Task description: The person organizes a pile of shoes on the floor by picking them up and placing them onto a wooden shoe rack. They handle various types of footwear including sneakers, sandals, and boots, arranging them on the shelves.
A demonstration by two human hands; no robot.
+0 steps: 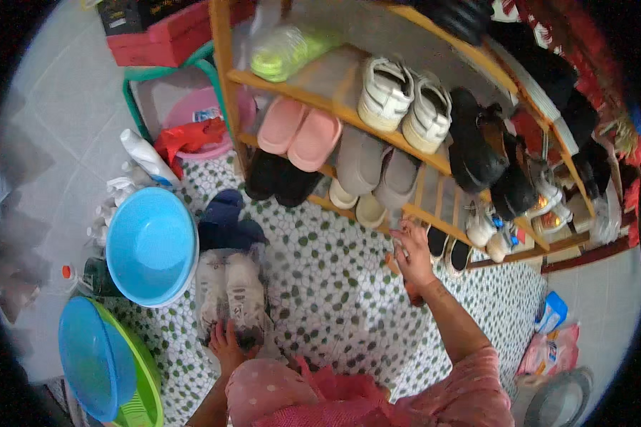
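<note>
My left hand [228,341] rests with spread fingers at the near end of a pair of pale shoes [236,283], which look covered in clear plastic. Whether it grips them I cannot tell. Dark blue slippers [228,221] lie just beyond the shoes. My right hand [414,253] is at the lower edge of the wooden shoe rack [342,113], fingers partly bent, near black-lined shoes [458,256]. A brown object [414,293] shows partly below that hand. On the rack stand white sneakers [387,96], pink slippers [299,133], grey slippers [360,163] and black shoes [478,144].
To the left are a blue basin [152,245], plastic bottles [144,155], and a blue basin [88,357] against a green washtub [149,373]. A green stool [131,107] bears red boxes [165,40]. Pink packets [550,349] lie at the right wall.
</note>
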